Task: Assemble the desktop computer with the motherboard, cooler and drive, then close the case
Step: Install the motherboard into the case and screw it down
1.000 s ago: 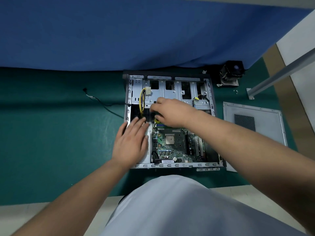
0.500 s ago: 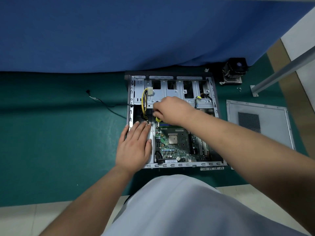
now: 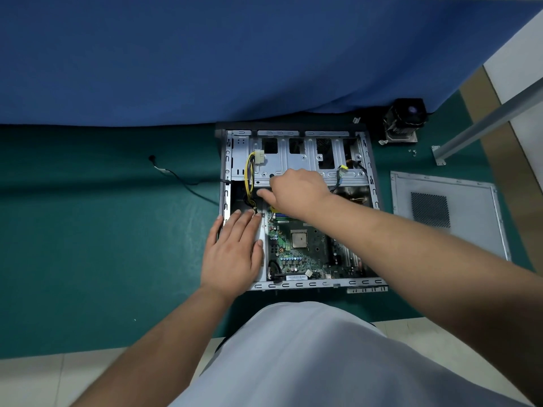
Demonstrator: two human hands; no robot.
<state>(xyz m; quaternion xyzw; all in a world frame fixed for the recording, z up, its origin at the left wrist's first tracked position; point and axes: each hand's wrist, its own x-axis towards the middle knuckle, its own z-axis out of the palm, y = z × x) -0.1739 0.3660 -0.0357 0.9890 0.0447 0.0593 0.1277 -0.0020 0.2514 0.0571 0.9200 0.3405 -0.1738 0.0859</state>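
Note:
An open grey computer case (image 3: 311, 284) lies on a green mat. A green motherboard (image 3: 311, 254) with a bare processor socket (image 3: 299, 240) sits inside it. My left hand (image 3: 233, 254) rests flat, fingers straight, on the case's lower left part. My right hand (image 3: 296, 192) reaches over the board's top edge beside the yellow and black cable bundle (image 3: 249, 171), its fingers curled downward. What they touch is hidden under the hand. The black cooler (image 3: 405, 120) stands outside the case at the back right.
The grey side panel (image 3: 458, 207) lies flat to the right of the case. Small screws (image 3: 413, 152) lie near a slanted metal bar (image 3: 484, 124). A loose black cable (image 3: 182, 179) trails across the mat on the left. Blue cloth (image 3: 205, 60) hangs behind.
My right hand has crept slightly up and left toward the yellow cables and the drive cage edge. My left hand stays flat in the same place.

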